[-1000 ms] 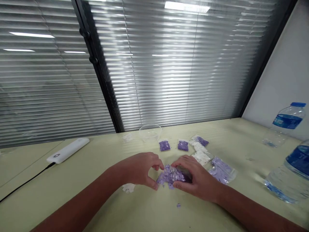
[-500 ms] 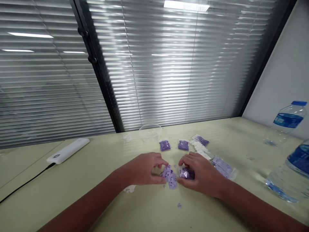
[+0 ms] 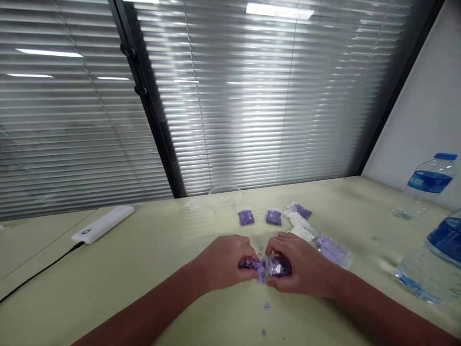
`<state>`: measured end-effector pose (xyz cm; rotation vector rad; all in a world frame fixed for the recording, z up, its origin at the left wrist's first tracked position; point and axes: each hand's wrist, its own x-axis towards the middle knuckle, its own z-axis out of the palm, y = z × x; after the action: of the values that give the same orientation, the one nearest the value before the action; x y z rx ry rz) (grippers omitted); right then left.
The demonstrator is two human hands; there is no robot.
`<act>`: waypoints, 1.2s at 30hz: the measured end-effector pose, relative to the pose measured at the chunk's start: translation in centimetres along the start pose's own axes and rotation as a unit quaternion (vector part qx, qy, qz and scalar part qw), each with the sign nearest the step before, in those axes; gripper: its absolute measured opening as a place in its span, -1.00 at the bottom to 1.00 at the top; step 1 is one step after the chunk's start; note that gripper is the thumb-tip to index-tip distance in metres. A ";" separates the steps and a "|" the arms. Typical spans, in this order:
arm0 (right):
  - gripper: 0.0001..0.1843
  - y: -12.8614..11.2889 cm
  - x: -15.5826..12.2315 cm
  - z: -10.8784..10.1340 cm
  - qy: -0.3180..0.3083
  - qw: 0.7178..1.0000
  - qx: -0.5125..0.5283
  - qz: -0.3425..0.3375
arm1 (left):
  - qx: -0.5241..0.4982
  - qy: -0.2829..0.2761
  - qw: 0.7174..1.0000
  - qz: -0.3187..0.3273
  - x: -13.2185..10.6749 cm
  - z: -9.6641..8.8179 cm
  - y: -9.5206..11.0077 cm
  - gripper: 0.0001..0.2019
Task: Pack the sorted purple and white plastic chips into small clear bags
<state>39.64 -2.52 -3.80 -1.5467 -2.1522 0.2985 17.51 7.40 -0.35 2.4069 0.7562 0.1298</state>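
In the head view my right hand (image 3: 302,264) grips a small clear plastic bag (image 3: 277,265) with purple pieces inside. The bag lies on its side, its mouth facing left. My left hand (image 3: 228,262) is curled round a little heap of small flat lilac pieces (image 3: 260,269), pressed up against the bag's mouth. Thumb and fingers hide part of that heap. Two stray lilac pieces (image 3: 267,306) lie on the table nearer to me, and a few tiny ones sit just beyond the hands.
Past my hands lie two purple-filled packets (image 3: 246,217), white packets (image 3: 300,226) and a lilac packet (image 3: 333,251). A clear round bowl (image 3: 225,198) stands near the window blinds. Water bottles (image 3: 430,180) are on the right; a white corded device (image 3: 104,224) lies on the left.
My left hand has moved right and closed round the lilac heap, bringing it to the bag's mouth. The white bits formerly beside my left wrist are now hidden. My right hand has barely moved.
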 end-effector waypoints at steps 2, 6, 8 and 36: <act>-0.62 0.1 0.0 0.2 0.003 1.000 0.009 -0.002 | -0.033 0.002 0.999 -0.012 0.2 0.2 -0.3 -0.88; -0.58 0.1 0.1 0.7 0.015 0.999 0.049 -0.016 | -0.096 -0.004 0.995 -0.035 0.3 0.4 -0.8 -0.86; -0.57 0.1 0.1 0.9 0.021 0.998 0.062 -0.022 | -0.139 -0.005 0.989 -0.049 0.4 0.6 -1.0 -0.82; -0.57 0.6 0.4 0.4 0.036 0.998 0.024 -0.054 | -0.031 -0.069 0.995 -0.072 -0.1 -3.0 -3.2 -0.62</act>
<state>39.83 -1.93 -4.28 -1.3884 -2.1471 0.2537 15.08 11.06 0.23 2.2679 0.8468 -0.0692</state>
